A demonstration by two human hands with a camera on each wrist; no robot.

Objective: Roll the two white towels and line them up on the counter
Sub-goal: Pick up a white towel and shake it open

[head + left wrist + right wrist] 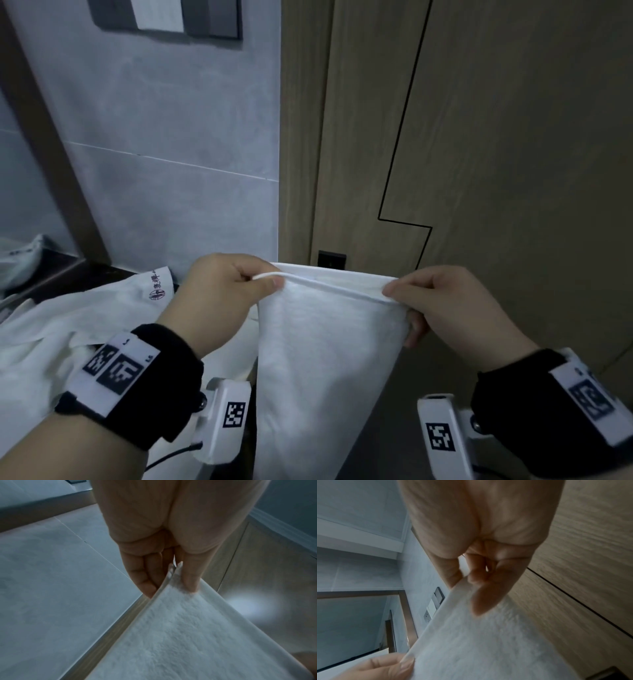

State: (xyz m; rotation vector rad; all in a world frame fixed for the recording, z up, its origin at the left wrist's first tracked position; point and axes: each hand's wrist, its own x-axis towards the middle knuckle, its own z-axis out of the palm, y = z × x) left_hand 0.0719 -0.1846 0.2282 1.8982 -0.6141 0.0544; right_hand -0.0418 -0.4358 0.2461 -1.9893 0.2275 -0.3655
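Fingers (270,282) pinch towel (318,359) hem — both hands.

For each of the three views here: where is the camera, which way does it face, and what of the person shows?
Head: on the head, facing forward and down; both hands, left hand and right hand, pinch the towel.
Left wrist: along the left palm to fingers pinching a corner.
Right wrist: along the right hand; the left hand's fingers show low.
All three share the towel.
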